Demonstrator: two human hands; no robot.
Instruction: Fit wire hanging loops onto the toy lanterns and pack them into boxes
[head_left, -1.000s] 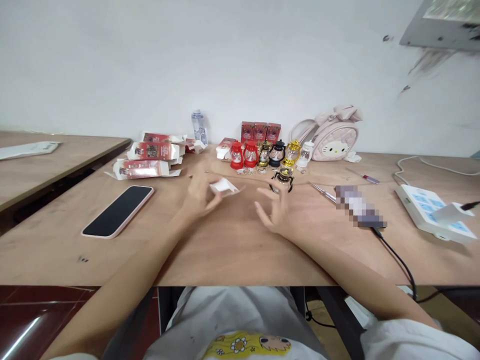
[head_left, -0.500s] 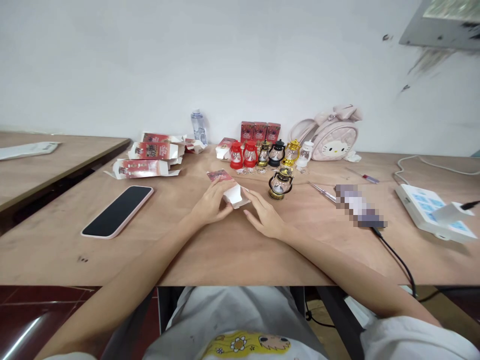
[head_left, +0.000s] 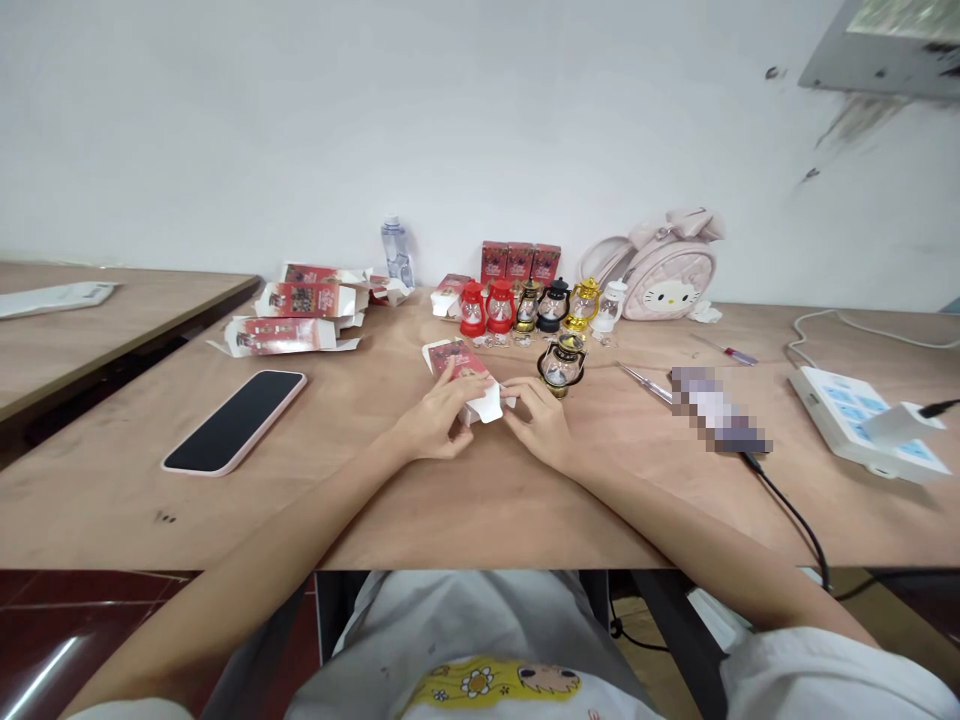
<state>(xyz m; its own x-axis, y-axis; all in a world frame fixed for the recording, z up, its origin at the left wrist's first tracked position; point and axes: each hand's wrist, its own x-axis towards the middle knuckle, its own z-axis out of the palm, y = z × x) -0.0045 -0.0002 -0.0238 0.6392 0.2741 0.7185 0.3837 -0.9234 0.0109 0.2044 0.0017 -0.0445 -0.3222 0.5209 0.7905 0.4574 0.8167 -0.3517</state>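
Observation:
A small red-and-white carton (head_left: 459, 362) lies tilted between my hands, its white end flaps open towards me. My left hand (head_left: 439, 415) wraps round its left side, fingers across the printed face. With thumb and fingertips, my right hand (head_left: 540, 420) pinches a white flap at the carton's near right end. Just beyond my right hand stands a black-and-bronze mini lantern (head_left: 561, 368). Behind it is a row of small lanterns with keyrings, among them a red lantern (head_left: 472, 310), a gold lantern (head_left: 583, 306) and a white lantern (head_left: 608, 308).
Unfolded red cartons (head_left: 300, 302) are piled at the back left, near a water bottle (head_left: 397, 255). Closed red boxes (head_left: 521, 262) stand against the wall. A phone (head_left: 236, 422) lies left. Right are a pink bag (head_left: 670, 280), tweezers (head_left: 643, 382), a screwdriver (head_left: 739, 355) and a power strip (head_left: 862, 420).
The carton has turned, showing more of its red face. My right fingers have closed onto a flap, where they were more outstretched before. The lanterns have stayed put.

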